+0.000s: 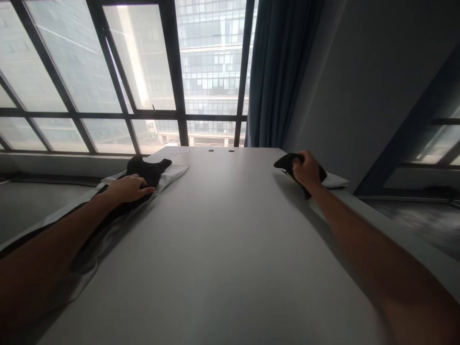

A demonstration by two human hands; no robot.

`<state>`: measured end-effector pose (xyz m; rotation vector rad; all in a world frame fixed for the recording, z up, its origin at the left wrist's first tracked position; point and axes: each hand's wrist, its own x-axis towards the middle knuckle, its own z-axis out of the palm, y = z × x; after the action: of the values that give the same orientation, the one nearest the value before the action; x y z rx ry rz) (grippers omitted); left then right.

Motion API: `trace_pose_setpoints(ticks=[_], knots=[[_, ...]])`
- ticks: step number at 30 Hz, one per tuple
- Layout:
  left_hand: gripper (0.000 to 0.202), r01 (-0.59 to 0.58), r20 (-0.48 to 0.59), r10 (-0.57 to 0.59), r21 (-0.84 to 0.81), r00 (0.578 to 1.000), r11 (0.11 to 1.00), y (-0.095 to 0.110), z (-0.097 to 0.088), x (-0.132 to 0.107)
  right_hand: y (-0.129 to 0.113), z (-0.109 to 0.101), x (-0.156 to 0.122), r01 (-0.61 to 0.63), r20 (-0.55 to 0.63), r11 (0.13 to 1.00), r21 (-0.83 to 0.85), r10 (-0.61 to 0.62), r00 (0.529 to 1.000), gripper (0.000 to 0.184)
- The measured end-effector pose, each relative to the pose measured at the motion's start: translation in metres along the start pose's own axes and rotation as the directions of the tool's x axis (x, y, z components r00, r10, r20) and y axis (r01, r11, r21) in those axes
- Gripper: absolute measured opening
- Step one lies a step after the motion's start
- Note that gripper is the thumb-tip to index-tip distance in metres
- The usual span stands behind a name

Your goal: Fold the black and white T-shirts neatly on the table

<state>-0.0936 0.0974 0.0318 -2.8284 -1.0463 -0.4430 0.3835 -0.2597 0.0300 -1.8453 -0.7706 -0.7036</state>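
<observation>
On the left of the table, my left hand (128,188) lies over a black garment (146,168) with two strap-like ends at the top. Its fingers look stretched out and its thumb points right. White sheeting (174,175) and clear plastic (108,239) show beside and below the garment. At the right side, my right hand (305,168) is closed around a bunched black cloth item (287,161), held at the table's surface or just above it. A small yellow strip shows under this cloth. A folded white item (335,180) is just right of it.
The long white table (230,249) runs away from me toward the windows (212,57). Two dark round holes sit near its far edge. A sheet of paper (172,150) lies at the far left, and a blue curtain (275,72) hangs behind the far right end.
</observation>
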Motion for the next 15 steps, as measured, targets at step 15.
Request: trace_pose_setpoints(ticks=[15], knots=[[0.030,-0.441,-0.287,0.345,-0.415,0.894,0.796,0.156,-0.003,-0.069,-0.242,-0.016,-0.113,-0.029,0.438,0.682,0.731,-0.437,0.786,0.046]])
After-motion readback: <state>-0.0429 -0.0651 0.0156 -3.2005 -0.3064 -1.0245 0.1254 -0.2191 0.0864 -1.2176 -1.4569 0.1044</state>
